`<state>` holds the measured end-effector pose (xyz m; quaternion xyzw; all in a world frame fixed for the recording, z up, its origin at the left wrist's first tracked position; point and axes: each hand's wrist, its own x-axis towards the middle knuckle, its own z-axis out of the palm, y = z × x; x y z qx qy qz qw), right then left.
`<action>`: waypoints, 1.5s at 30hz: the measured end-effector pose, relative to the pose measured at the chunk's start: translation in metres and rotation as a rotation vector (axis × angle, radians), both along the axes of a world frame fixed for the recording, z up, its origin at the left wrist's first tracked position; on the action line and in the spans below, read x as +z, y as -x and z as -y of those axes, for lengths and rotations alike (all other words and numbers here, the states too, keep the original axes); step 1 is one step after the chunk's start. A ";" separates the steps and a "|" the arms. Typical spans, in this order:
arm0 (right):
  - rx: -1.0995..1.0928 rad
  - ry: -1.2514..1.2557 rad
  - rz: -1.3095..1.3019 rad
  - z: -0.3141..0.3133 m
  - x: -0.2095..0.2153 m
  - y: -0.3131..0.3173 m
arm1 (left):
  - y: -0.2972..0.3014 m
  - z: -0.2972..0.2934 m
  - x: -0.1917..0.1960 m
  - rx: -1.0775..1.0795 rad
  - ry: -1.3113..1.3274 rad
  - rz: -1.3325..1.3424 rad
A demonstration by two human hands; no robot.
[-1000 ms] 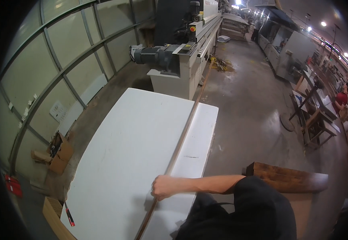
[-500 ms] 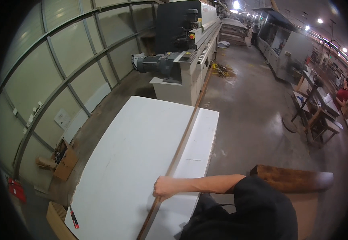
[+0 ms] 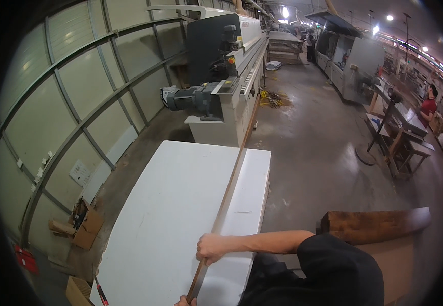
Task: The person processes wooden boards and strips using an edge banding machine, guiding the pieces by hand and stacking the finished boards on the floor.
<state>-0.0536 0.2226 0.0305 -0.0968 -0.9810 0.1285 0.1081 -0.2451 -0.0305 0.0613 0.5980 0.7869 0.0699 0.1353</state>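
A long, narrow brown wooden strip point(image 3: 228, 190) runs away from me over a white-topped table point(image 3: 155, 204) and on past its far edge, alongside a machine. My right hand point(image 3: 212, 248) is closed around the strip, thumb side up, over the near half of the table. At the lower edge of the picture my left hand point(image 3: 185, 301) shows only in part; its fingers are closed on the strip's near end. A thin tool with a red and black handle point(image 3: 101, 294) lies at the table's near left edge.
A long machine with a grey motor point(image 3: 186, 99) stands beyond the table. Brown boards point(image 3: 374, 226) are stacked at my right. An open cardboard box point(image 3: 88, 229) sits by the left wall. Farther right, a person in red point(image 3: 428, 108) stands near a workbench point(image 3: 407, 120).
My left hand has come into view at the lower edge, on the strip. My right hand keeps its hold on the strip. The whole view has shifted slightly.
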 end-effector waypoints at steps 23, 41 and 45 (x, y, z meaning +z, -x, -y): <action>-1.194 -0.112 -0.372 -0.108 -0.065 -0.161 | -0.021 -0.029 0.024 0.150 0.104 0.172; -1.228 -0.102 -0.388 -0.106 -0.058 -0.166 | -0.095 -0.091 0.035 -0.318 -0.775 0.130; -1.243 -0.094 -0.389 -0.107 -0.062 -0.166 | -0.139 -0.096 -0.013 -0.583 -0.750 0.273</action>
